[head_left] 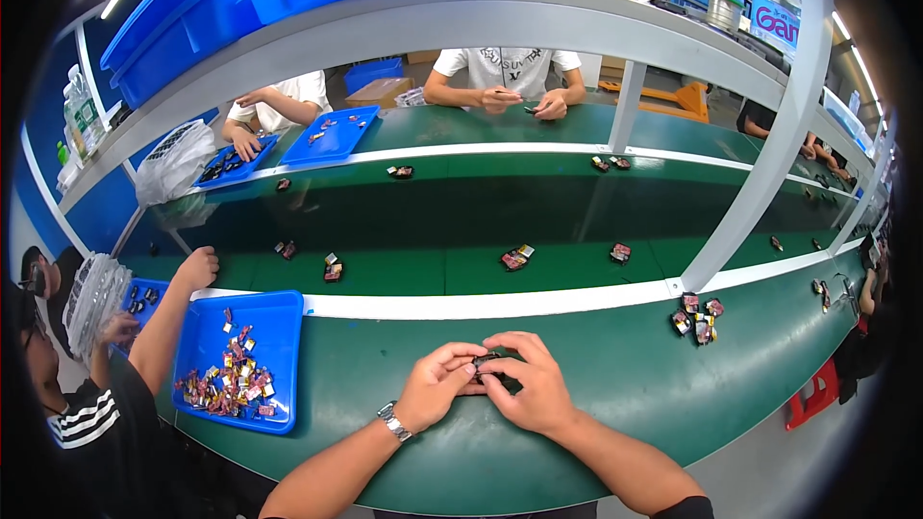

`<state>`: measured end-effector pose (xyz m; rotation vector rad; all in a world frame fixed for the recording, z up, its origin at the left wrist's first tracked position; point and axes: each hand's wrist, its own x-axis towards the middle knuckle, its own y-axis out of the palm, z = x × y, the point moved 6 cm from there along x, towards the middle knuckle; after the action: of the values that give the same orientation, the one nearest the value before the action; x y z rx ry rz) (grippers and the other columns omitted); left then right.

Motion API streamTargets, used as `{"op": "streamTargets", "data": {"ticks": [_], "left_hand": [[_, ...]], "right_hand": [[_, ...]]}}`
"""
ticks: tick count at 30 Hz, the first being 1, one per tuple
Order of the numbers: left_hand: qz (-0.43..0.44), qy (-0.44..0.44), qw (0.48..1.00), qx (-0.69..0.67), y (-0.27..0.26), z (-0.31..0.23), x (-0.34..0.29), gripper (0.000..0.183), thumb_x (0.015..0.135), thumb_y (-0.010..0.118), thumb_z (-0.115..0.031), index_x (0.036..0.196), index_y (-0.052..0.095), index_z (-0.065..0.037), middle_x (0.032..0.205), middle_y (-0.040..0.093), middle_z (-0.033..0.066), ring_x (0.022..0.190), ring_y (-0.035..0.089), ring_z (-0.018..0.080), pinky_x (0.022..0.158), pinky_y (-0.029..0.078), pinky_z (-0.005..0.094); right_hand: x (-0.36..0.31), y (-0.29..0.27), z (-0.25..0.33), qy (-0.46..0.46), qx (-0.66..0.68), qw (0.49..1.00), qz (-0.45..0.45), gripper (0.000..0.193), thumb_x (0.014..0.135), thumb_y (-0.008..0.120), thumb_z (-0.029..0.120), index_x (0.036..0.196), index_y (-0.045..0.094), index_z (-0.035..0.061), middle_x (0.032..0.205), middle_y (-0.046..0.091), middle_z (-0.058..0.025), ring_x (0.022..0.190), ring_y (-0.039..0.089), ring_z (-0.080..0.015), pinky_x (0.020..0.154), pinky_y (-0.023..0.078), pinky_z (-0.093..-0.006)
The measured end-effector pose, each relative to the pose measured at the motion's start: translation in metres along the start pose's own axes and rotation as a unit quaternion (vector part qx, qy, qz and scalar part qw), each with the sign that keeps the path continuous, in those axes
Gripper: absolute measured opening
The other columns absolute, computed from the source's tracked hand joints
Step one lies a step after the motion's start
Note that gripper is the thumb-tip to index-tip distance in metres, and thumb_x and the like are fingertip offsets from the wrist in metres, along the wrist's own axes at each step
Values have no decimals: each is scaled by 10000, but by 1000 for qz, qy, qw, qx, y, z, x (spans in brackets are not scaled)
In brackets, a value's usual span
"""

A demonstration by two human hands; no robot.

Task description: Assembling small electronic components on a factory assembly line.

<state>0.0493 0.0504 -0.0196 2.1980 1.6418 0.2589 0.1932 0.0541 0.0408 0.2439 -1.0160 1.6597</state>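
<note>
Over the near green bench, both of my hands meet around a small black part [488, 362], which looks like a plastic housing; fingers cover much of it. My left hand [437, 389] pinches it from the left, thumb against the near side. From the right, my right hand [531, 386] grips the same part with bent fingers and thumb. To the left of my hands lies a blue tray [293, 346] holding a heap of small components [231, 380] with red wires and yellow-white labels. A cluster of small black assemblies with pink and yellow labels [700, 319] rests on the bench to my right.
Beyond a white rail [481, 304] runs a green conveyor [385, 221] carrying scattered assemblies [517, 257]. A grey shelf [404, 24] with blue bins [192, 24] spans overhead, with a slanted post [760, 173] at right. Co-workers sit at left and opposite; one arm [168, 327] reaches beside the tray.
</note>
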Motion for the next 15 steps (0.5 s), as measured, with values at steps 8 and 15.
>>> {"op": "streamTargets", "data": {"ticks": [8, 15], "left_hand": [[-1, 37, 999, 36, 5, -5, -2, 197, 996, 438, -10, 1184, 488, 17, 1172, 578, 144, 1093, 605, 206, 909, 573, 356], [34, 46, 997, 44, 1, -4, -3, 134, 989, 479, -26, 1118, 495, 6, 1115, 574, 132, 1062, 612, 202, 911, 579, 378]], "right_hand": [[-1, 2, -1, 30, -4, 999, 24, 143, 748, 699, 15, 886, 689, 50, 1148, 613, -109, 1076, 571, -296, 874, 509, -367], [0, 0, -7, 80, 64, 993, 50, 93, 800, 686, 49, 892, 697, 50, 1179, 610, -94, 1102, 560, -281, 909, 500, -370]]}}
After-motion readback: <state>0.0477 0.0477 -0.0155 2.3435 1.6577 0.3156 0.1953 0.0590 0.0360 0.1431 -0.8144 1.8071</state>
